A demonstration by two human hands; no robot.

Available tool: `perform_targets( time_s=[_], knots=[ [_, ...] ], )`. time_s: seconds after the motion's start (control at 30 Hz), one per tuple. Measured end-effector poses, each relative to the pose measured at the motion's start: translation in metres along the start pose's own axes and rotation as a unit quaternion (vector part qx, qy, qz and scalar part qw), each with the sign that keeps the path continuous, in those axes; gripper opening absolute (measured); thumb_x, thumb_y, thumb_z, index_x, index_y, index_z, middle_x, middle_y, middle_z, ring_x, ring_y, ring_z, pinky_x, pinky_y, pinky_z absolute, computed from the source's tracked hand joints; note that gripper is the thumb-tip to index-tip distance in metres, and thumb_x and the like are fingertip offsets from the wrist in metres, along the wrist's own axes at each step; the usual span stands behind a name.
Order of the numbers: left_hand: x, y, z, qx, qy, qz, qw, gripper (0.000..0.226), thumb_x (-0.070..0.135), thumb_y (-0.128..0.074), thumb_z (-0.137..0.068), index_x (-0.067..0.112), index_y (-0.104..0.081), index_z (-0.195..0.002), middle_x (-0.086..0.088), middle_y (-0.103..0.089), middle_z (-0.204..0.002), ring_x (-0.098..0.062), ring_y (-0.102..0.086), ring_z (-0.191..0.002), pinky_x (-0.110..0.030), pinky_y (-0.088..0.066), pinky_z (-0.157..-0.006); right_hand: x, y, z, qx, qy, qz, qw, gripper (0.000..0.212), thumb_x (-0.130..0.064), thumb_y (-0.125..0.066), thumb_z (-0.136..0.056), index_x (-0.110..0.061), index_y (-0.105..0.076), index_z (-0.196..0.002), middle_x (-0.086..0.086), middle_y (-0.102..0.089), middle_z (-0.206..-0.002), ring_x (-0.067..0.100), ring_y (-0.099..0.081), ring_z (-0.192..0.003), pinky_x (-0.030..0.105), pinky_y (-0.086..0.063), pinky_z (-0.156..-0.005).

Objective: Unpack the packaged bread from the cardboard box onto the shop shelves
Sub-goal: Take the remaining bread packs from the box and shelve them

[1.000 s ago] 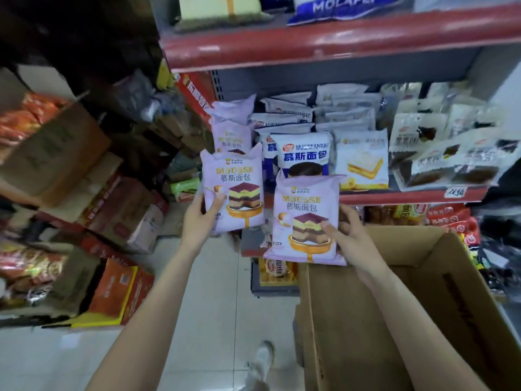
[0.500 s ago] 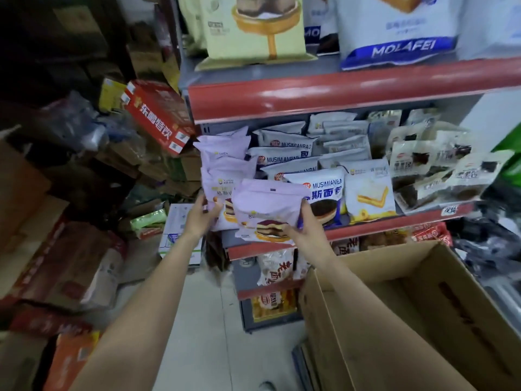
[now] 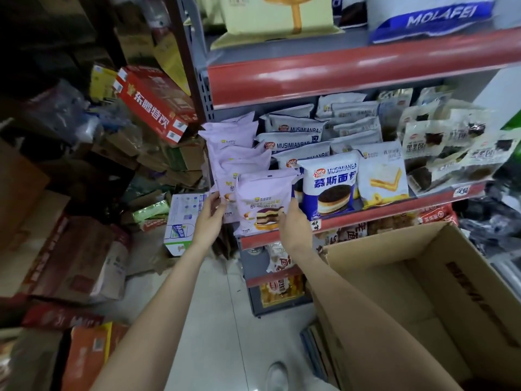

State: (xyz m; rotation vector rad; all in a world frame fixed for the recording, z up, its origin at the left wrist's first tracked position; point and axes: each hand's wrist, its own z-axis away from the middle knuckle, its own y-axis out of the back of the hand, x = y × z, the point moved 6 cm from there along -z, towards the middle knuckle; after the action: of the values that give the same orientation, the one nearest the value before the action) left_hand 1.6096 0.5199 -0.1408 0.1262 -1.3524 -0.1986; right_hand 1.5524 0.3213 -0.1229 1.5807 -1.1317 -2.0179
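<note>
The shop shelf (image 3: 366,213) with the red front edge is full of bread packs, and its left end holds a row of purple ones. Below on the right stands the cardboard box (image 3: 439,280), open at the top; what the view shows of its inside looks bare.

At the front of the purple row leans the front purple bread pack (image 3: 262,198), its bottom at the shelf edge. Just behind it on the left is the second purple pack (image 3: 225,190), and beside it on the right a blue and white pack (image 3: 329,187).

The right hand (image 3: 293,224) holds the front pack at its lower right side, fingers curled onto it. The left hand (image 3: 210,218) holds the left edge of the second pack, fingers bent around it.

To do this step well, the person should probably push both packs back until they sit fully on the shelf. The packs are soft, so a gentle squeeze is best. The pictures should face out, standing straight in line. If a pack hangs over the red edge, it may tip and fall.
</note>
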Motion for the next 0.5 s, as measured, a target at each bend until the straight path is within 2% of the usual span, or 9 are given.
perform_targets(
  time_s=[0.07, 0.17, 0.23, 0.3, 0.33, 0.43, 0.5],
  knots=[
    [0.002, 0.001, 0.008, 0.029, -0.005, -0.010, 1.000, 0.035, 0.028, -0.049, -0.098, 0.021, -0.045, -0.132, 0.009, -0.052, -0.123, -0.014, -0.049, -0.119, -0.039, -0.041, -0.105, 0.005, 0.006, 0.005, 0.009, 0.007, -0.057, 0.998, 0.039, -0.011, -0.045, -0.095, -0.004, -0.037, -0.133, 0.018, -0.056, -0.122, 0.035, -0.055, -0.111, 0.042, -0.048, -0.088],
    [0.011, 0.005, 0.028, 0.106, -0.034, -0.012, 0.994, 0.033, 0.021, -0.052, -0.096, 0.015, -0.050, -0.129, 0.002, -0.057, -0.125, -0.013, -0.052, -0.114, -0.037, -0.044, -0.099, 0.008, 0.022, 0.022, 0.042, 0.055, -0.063, 0.996, 0.046, -0.014, -0.051, -0.094, -0.006, -0.036, -0.138, 0.012, -0.053, -0.131, 0.026, -0.051, -0.119, 0.039, -0.048, -0.094],
    [0.022, 0.007, 0.048, 0.162, -0.062, -0.004, 0.985, 0.026, 0.019, -0.053, -0.095, 0.015, -0.056, -0.120, 0.003, -0.062, -0.114, -0.013, -0.056, -0.107, -0.029, -0.045, -0.089, 0.010, 0.036, 0.035, 0.059, 0.089, -0.080, 0.991, 0.043, -0.016, -0.052, -0.094, -0.009, -0.041, -0.135, 0.007, -0.053, -0.131, 0.022, -0.049, -0.120, 0.036, -0.046, -0.096],
    [0.035, 0.004, 0.070, 0.197, -0.093, -0.003, 0.976, 0.018, 0.019, -0.054, -0.094, 0.018, -0.061, -0.110, 0.011, -0.066, -0.099, -0.010, -0.060, -0.097, -0.025, -0.041, -0.080, 0.013, 0.053, 0.049, 0.071, 0.119, -0.092, 0.986, 0.038, -0.017, -0.053, -0.094, -0.012, -0.046, -0.131, 0.002, -0.055, -0.128, 0.016, -0.048, -0.119, 0.030, -0.042, -0.097],
    [0.041, 0.000, 0.081, 0.197, -0.109, -0.001, 0.974, 0.015, 0.018, -0.053, -0.094, 0.020, -0.063, -0.105, 0.016, -0.066, -0.091, -0.009, -0.061, -0.092, -0.026, -0.042, -0.078, 0.016, 0.062, 0.056, 0.071, 0.129, -0.096, 0.984, 0.035, -0.017, -0.052, -0.095, -0.014, -0.049, -0.129, 0.001, -0.056, -0.126, 0.014, -0.047, -0.117, 0.028, -0.041, -0.097],
    [0.060, -0.024, 0.114, 0.143, -0.160, -0.005, 0.977, 0.015, 0.020, -0.050, -0.092, 0.023, -0.065, -0.093, 0.012, -0.067, -0.076, -0.011, -0.063, -0.079, -0.031, -0.047, -0.076, 0.029, 0.093, 0.075, 0.076, 0.170, -0.085, 0.979, 0.024, -0.015, -0.054, -0.094, -0.014, -0.058, -0.117, 0.000, -0.060, -0.113, 0.014, -0.051, -0.107, 0.029, -0.043, -0.090],
    [0.070, -0.046, 0.131, 0.087, -0.180, -0.066, 0.978, 0.015, 0.031, -0.049, -0.089, 0.029, -0.064, -0.091, 0.011, -0.067, -0.075, -0.012, -0.064, -0.076, -0.033, -0.049, -0.073, 0.045, 0.115, 0.085, 0.077, 0.195, -0.062, 0.976, 0.017, -0.012, -0.055, -0.092, -0.014, -0.061, -0.107, -0.001, -0.063, -0.103, 0.015, -0.055, -0.098, 0.029, -0.046, -0.080]
  ],
)
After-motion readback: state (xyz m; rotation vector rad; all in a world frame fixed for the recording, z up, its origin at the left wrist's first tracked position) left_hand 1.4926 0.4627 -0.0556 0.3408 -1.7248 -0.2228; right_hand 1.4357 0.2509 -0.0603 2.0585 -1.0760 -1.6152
